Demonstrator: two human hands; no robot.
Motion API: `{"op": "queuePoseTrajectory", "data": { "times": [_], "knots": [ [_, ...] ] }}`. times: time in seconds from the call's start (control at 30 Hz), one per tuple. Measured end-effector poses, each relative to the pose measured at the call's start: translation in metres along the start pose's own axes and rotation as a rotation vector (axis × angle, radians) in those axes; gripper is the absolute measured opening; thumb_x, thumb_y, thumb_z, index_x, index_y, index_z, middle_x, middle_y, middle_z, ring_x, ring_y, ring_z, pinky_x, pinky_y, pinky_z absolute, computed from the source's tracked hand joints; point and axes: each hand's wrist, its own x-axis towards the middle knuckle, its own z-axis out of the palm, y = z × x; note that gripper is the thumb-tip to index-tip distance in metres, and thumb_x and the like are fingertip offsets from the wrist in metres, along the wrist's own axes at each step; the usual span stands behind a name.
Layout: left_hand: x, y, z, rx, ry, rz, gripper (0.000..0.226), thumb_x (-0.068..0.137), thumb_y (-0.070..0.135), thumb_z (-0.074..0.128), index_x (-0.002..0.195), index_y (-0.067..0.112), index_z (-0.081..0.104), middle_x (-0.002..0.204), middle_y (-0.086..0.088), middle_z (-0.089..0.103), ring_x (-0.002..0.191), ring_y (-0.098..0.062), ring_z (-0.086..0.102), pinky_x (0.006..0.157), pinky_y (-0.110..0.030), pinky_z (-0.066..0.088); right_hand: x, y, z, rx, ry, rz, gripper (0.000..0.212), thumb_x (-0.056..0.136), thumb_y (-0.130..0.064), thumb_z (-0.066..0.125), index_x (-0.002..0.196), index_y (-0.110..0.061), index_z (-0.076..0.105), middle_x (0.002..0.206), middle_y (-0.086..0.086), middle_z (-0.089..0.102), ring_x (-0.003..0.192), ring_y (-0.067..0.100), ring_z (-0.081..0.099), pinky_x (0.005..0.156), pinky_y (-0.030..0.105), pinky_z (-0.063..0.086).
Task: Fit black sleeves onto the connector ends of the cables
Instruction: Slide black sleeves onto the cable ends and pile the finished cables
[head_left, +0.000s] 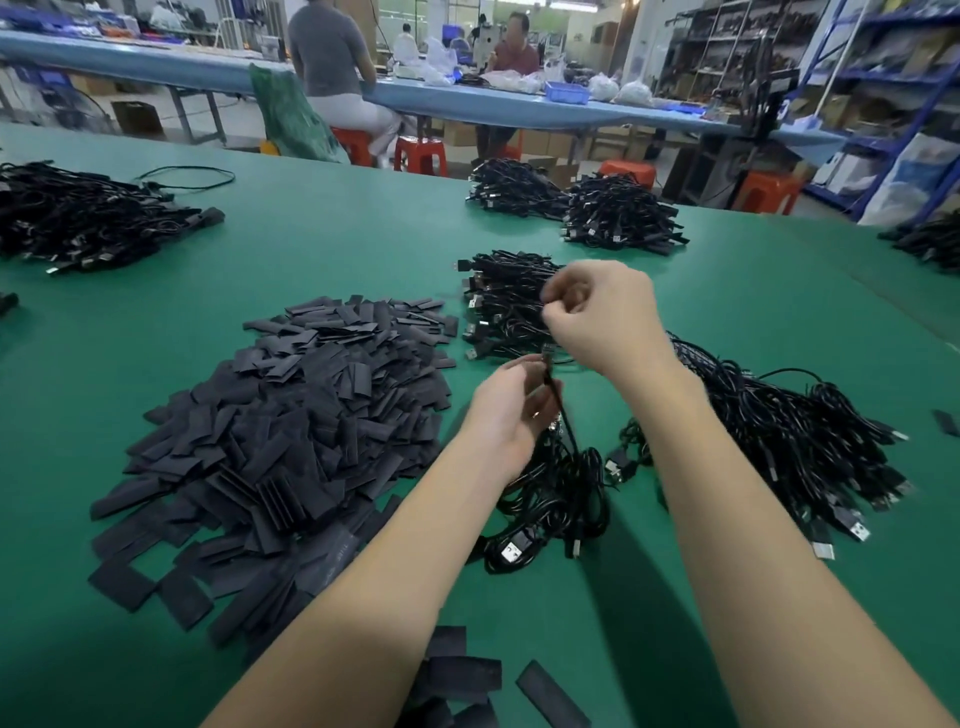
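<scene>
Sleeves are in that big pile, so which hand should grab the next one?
Probably the left hand. It is right beside the sleeves, though it holds a cable. The right hand is farther off, over a cable bundle.

No text, label, brand, number or sign can be read anywhere in the view. The black sleeves (291, 426) heaped on the green table (332, 249) carry faint pale marks on a few pieces, too small and blurred to make out. The cartons and bags on the shelves (883, 78) at the back right show no lettering that can be told.
</scene>
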Motion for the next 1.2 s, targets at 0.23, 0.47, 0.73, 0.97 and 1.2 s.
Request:
{"op": "queuePoseTrajectory", "data": {
  "times": [0.23,0.47,0.73,0.97,1.2],
  "knots": [
    [-0.007,0.001,0.003,0.093,-0.119,0.041,0.015,0.1,0.002,0.051,0.095,0.011,0.062,0.072,-0.003,0.065,0.064,-0.013,0.062,0.062,-0.023,0.051,-0.049,0.056,-0.004,0.324,-0.208,0.326,0.012,0.086,-0.009,0.066,0.082,-0.017,0.075,0.07,0.001,0.073,0.064,0.016,0.068,0.077,0.031,0.062],
    [-0.006,0.006,0.0,0.018,-0.153,-0.033,0.015,0.099,0.005,0.05,0.094,0.01,0.064,0.074,-0.003,0.067,0.065,-0.012,0.063,0.07,-0.024,0.047,-0.055,0.068,0.007,0.868,-0.274,0.316,0.017,0.084,-0.01,0.081,0.1,-0.016,0.079,0.097,0.001,0.077,0.094,0.013,0.072,0.084,0.023,0.058],
    [-0.008,0.009,-0.002,0.116,-0.125,0.023,0.013,0.101,0.003,0.051,0.098,0.014,0.058,0.082,-0.005,0.06,0.071,-0.016,0.058,0.074,-0.027,0.05,-0.055,0.065,0.005,0.779,-0.177,0.261,0.015,0.094,-0.01,0.071,0.109,-0.012,0.073,0.101,0.015,0.075,0.078,0.018,0.073,0.067,0.026,0.059],
    [-0.011,0.012,0.003,0.421,-0.131,0.264,0.016,0.092,-0.005,0.064,0.099,0.009,0.06,0.08,-0.007,0.07,0.064,-0.011,0.069,0.066,-0.02,0.057,-0.051,0.069,0.004,1.054,-0.102,0.355,0.017,0.098,-0.004,0.063,0.115,-0.007,0.066,0.089,0.009,0.078,0.076,0.025,0.076,0.068,0.024,0.06],
    [-0.01,0.019,-0.002,0.825,-0.105,0.499,0.012,0.087,0.005,0.072,0.095,0.013,0.07,0.084,-0.009,0.075,0.07,-0.016,0.069,0.082,-0.038,0.059,-0.052,0.075,-0.001,1.069,-0.009,0.318,0.024,0.09,-0.001,0.074,0.113,-0.003,0.069,0.099,0.018,0.077,0.079,0.023,0.074,0.073,0.027,0.06]
  ]
}}
